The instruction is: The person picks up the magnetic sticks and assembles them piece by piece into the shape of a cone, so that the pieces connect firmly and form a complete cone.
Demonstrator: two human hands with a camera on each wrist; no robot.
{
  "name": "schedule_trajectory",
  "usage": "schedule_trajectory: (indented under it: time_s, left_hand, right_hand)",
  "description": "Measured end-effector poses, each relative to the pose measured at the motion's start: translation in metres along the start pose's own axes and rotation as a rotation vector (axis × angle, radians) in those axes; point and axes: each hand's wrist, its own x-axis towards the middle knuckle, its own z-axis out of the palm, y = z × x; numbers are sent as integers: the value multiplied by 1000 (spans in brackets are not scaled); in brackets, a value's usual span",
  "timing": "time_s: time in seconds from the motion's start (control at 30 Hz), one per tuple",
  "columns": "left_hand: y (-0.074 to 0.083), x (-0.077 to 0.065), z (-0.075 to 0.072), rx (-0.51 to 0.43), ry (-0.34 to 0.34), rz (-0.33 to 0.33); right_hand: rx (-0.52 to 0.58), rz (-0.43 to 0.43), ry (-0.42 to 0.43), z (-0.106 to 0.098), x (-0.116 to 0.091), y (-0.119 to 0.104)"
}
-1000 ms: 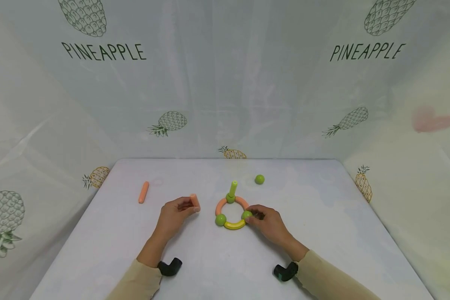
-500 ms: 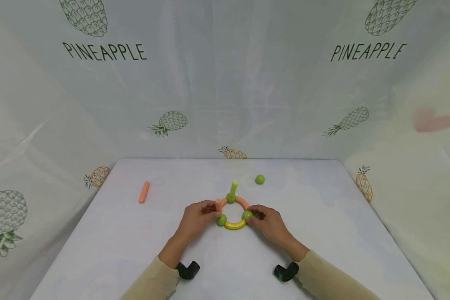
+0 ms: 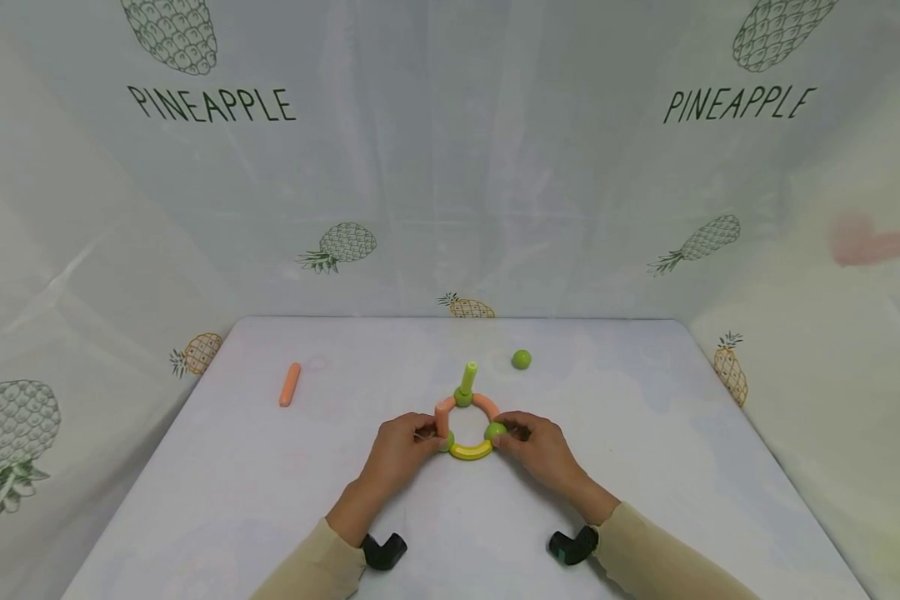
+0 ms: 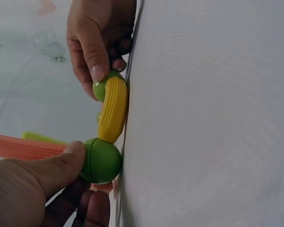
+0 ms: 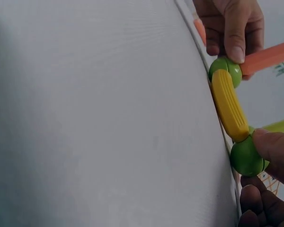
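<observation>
A ring of toy building pieces lies on the table: a yellow curved piece at the front, orange curved pieces behind, and green balls as joints. My left hand holds an orange rod upright at the left green ball; its thumb lies at the rod's lower end, right against the ball. With thumb and fingers, my right hand pinches the right green ball. From the rear green ball a lime-green rod stands up.
A loose orange rod lies at the back left of the white table. One more green ball sits behind the ring, to the right. Pineapple-print cloth hangs behind the table and along its sides.
My left hand has moved right, carrying the orange rod from beside the ring to its left green ball, where the rod now stands. My right hand has kept its grip on the right ball.
</observation>
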Motion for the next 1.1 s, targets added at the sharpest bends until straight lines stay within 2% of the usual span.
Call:
schedule_trajectory:
  time_s: [0.13,0.37,0.87,0.97,1.1]
  left_hand:
    - [0,0,-2,50,13,27]
    - [0,3,-5,107,10,26]
    - [-2,7,-4,52,47,-40]
    - [-2,8,-5,35,48,-56]
    - [-2,10,-4,29,45,-62]
  right_hand:
    - [7,-4,3,1,-2,0]
    - [14,-7,14,4,-5,-1]
    - [-50,-89,18,9,-12,-4]
    - [-36,-88,-3,8,-14,-4]
    - [16,-41,-29,1,-12,-3]
